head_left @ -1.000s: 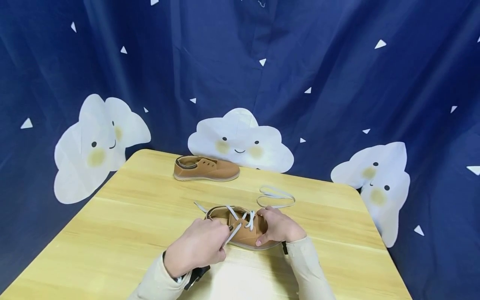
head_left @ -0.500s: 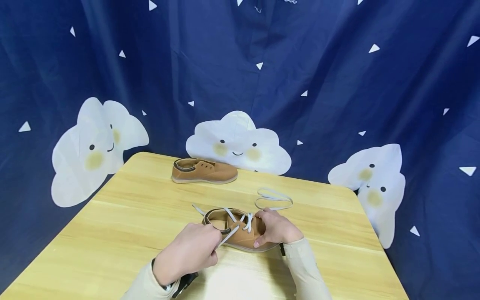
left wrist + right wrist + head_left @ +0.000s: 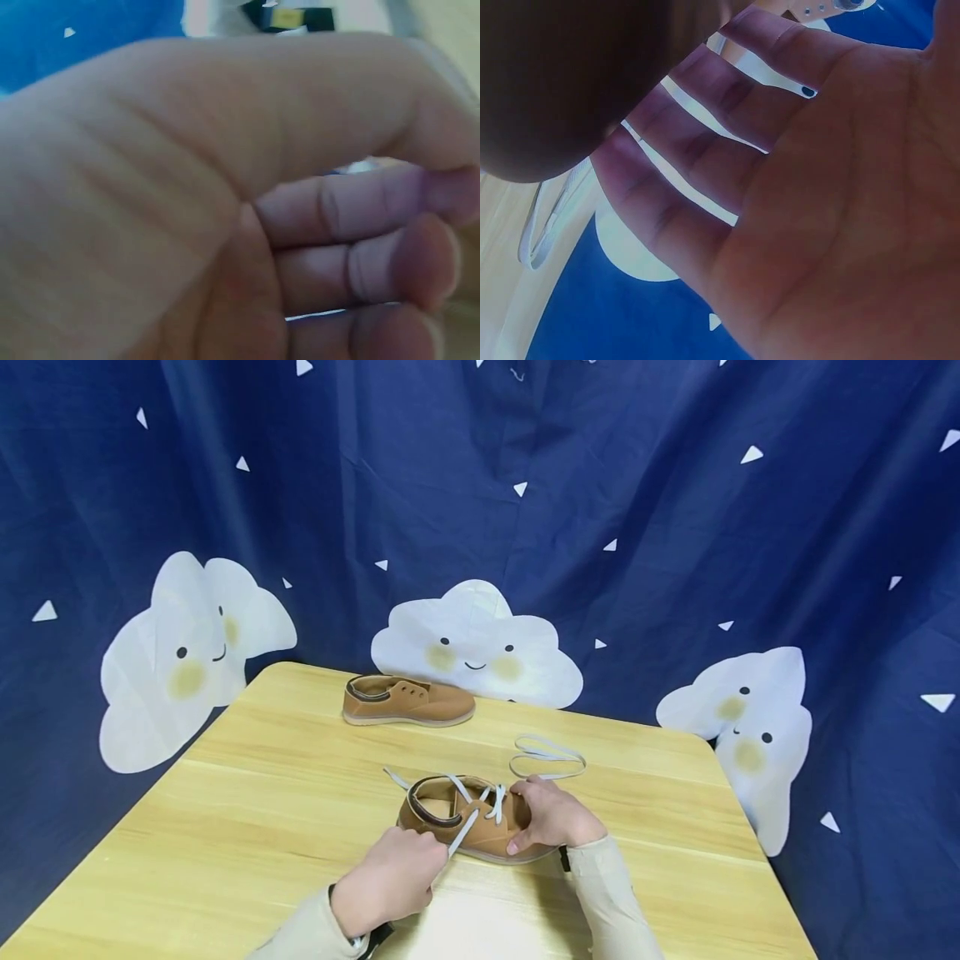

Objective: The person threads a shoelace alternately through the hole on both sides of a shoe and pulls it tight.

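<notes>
A brown shoe (image 3: 486,842) stands sole-down at the near middle of the table, toe to the right. A pale lace (image 3: 465,831) runs through its eyelets, with crossed strands at the front holes; one end trails out behind the heel. My left hand (image 3: 393,875), in front of the heel, pinches the other end and draws it taut toward me; the left wrist view shows curled fingers. My right hand (image 3: 561,814) grips the toe, thumb on the near side, fingers over the far side. Close up in the right wrist view, the toe (image 3: 562,82) looms dark against the fingers.
A second brown shoe (image 3: 420,703), its eyelets unlaced, stands at the back edge of the wooden table (image 3: 285,793). A loosely looped pale lace (image 3: 551,775) lies beyond my right hand. A blue curtain (image 3: 465,460) with cloud prints hangs behind.
My left hand has come nearer to me and lower, uncovering the shoe's heel and more of the taut lace. The right hand keeps its place on the toe.
</notes>
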`<state>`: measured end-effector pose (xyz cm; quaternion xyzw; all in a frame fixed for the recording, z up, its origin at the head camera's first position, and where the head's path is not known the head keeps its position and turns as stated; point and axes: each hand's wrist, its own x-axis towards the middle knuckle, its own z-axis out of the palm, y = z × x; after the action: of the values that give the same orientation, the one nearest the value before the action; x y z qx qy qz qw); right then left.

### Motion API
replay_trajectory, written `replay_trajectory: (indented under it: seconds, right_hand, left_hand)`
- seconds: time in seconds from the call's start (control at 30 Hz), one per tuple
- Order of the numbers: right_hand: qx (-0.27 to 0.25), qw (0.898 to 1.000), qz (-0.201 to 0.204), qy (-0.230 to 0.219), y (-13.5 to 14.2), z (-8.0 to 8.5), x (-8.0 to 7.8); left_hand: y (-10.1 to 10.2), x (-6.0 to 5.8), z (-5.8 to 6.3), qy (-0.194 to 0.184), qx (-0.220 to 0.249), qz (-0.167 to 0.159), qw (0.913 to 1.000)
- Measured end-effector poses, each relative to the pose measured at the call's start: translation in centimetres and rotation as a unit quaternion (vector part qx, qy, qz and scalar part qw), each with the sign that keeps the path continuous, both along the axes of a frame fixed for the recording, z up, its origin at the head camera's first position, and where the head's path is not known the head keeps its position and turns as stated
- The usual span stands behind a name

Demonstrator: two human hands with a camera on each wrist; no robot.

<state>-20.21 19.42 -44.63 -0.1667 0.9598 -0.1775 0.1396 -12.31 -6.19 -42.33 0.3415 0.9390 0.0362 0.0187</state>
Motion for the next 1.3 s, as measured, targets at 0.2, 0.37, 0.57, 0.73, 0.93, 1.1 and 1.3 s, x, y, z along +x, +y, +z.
replay_trajectory:
  seconds: [0.2, 0.37, 0.57, 0.73, 0.93, 1.1, 1.3]
  right_hand:
    - [-0.01, 1.0, 0.012, -0.01, 0.2, 0.4, 0.1]
    - [-0.044, 0.997, 0.036, -0.059, 1.2, 1.0, 0.0]
    - [-0.141, 0.987, 0.076, -0.008, 0.3, 1.9, -0.8]
    - [-0.129, 0.985, 0.113, -0.008, -3.6, 3.0, -3.1]
    - [-0.068, 0.988, 0.126, -0.058, -7.6, 2.7, -5.4]
    - [-0.115, 0.985, 0.118, -0.059, -8.7, 1.7, -5.8]
    - [-0.248, 0.965, 0.056, -0.067, -8.0, 1.4, -5.6]
  left_hand:
    - [0.4, -1.1, -2.0, -0.021, -0.013, 0.019, 0.9995]
    - [0.7, -1.8, -2.4, -0.047, -0.016, 0.017, 0.9986]
    - [-0.2, -3.2, -0.4, -0.126, 0.018, 0.03, 0.9914]
    - [-1.4, -5.1, 1.9, -0.185, 0.07, 0.061, 0.9784]
    - [-2.7, -8.0, 3.0, -0.218, 0.128, 0.06, 0.9656]
    - [-3.2, -9.5, 3.2, -0.204, 0.159, 0.041, 0.9653]
    - [-3.7, -10.0, 2.9, -0.191, 0.2, 0.035, 0.9605]
